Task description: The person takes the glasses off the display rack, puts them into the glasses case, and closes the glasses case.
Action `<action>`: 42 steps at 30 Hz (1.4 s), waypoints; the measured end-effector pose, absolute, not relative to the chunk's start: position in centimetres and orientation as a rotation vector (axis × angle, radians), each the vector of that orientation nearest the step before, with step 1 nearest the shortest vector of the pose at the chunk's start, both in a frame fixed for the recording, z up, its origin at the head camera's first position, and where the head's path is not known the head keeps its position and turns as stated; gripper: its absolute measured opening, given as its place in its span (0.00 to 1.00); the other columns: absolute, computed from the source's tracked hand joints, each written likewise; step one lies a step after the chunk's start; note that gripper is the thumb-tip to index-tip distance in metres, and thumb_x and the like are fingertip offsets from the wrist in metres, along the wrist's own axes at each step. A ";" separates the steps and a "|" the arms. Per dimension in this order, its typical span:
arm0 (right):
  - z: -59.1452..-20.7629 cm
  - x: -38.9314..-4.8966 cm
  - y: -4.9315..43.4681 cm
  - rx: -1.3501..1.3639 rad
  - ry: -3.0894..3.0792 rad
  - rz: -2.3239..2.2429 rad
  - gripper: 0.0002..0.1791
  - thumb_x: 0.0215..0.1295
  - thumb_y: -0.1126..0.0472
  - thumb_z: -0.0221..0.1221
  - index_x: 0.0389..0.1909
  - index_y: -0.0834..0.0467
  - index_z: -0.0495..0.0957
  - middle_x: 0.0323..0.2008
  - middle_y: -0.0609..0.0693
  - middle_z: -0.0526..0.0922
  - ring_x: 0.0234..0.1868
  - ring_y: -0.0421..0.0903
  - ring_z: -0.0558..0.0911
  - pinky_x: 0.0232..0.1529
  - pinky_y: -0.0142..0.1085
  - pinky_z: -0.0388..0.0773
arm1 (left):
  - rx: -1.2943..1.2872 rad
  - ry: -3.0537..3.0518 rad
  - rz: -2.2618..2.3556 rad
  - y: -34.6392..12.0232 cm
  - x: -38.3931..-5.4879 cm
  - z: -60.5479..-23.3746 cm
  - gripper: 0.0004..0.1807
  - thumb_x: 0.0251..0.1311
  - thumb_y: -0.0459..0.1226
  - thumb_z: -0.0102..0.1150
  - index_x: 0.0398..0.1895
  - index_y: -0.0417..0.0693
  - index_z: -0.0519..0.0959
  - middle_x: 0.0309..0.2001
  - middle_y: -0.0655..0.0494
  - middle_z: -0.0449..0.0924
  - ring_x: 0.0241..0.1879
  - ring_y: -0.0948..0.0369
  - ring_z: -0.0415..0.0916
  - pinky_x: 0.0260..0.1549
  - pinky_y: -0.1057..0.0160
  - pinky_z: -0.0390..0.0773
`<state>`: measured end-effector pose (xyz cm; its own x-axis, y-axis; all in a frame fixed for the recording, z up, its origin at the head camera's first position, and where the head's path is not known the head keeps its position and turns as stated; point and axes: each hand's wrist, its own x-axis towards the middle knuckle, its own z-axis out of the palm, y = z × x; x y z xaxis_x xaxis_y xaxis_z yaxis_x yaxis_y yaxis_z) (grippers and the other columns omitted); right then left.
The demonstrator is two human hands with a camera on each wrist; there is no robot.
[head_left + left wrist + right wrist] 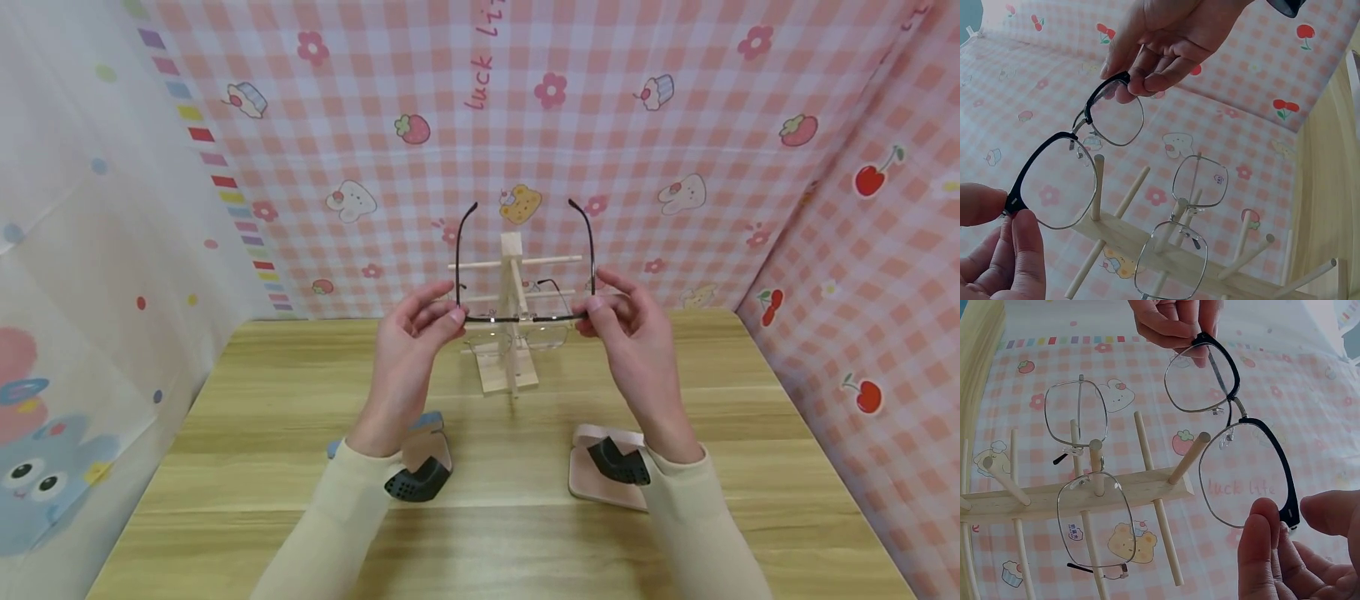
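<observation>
A pair of browline glasses [491, 320], with black upper rims and thin silver lower rims, is held up with its temples spread open and pointing away. My left hand [408, 354] pinches its left end piece between thumb and fingers. At the right end piece, my right hand [641, 350] grips the same way. Just beyond is a wooden glasses rack [512, 243] with several pegs. Thin metal-rimmed glasses [1059, 515] sit on that rack, lower than the browline pair in the right wrist view. Both lenses of the held glasses show in the left wrist view.
Two pinkish, round-cornered flat objects lie on the wooden table [510, 533]: a left one [438, 450] with blue parts and a right one [600, 483], both partly hidden by the wrists. Checked pink cloth [450, 167] hangs behind the rack; patterned cloth flanks both sides.
</observation>
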<state>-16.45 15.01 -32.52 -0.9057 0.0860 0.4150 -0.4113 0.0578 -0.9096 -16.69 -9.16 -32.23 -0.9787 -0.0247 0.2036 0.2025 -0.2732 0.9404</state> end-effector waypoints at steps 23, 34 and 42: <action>-34.3 -14.0 15.2 0.369 -1.947 1.831 0.16 0.68 0.64 0.58 0.54 0.62 0.69 0.41 0.60 0.81 0.37 0.50 0.83 0.41 0.35 0.82 | -0.252 -1.944 -2.193 -9.2 -14.2 -33.5 0.13 0.58 0.26 0.62 0.47 0.38 0.80 0.42 0.40 0.81 0.40 0.53 0.79 0.41 0.61 0.82; -35.4 -13.1 15.0 0.375 -1.887 1.806 0.17 0.65 0.72 0.58 0.53 0.69 0.69 0.42 0.62 0.74 0.36 0.48 0.82 0.40 0.32 0.82 | -0.195 -1.981 -2.223 -8.9 -13.5 -34.5 0.12 0.56 0.26 0.63 0.44 0.34 0.79 0.40 0.47 0.83 0.42 0.53 0.79 0.44 0.60 0.81; -36.5 -12.6 14.5 0.382 -1.886 1.773 0.18 0.64 0.75 0.58 0.53 0.70 0.68 0.39 0.60 0.74 0.37 0.46 0.83 0.40 0.30 0.82 | -0.171 -1.931 -2.324 -9.2 -13.3 -35.6 0.10 0.57 0.25 0.62 0.42 0.34 0.79 0.41 0.42 0.81 0.41 0.51 0.80 0.46 0.55 0.81</action>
<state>-12.55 14.54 -36.55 -0.8252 0.1434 0.5463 -0.5364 0.1038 -0.8375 -13.30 -9.19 -35.60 -0.9870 -0.0169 0.1600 0.1604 -0.1819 0.9701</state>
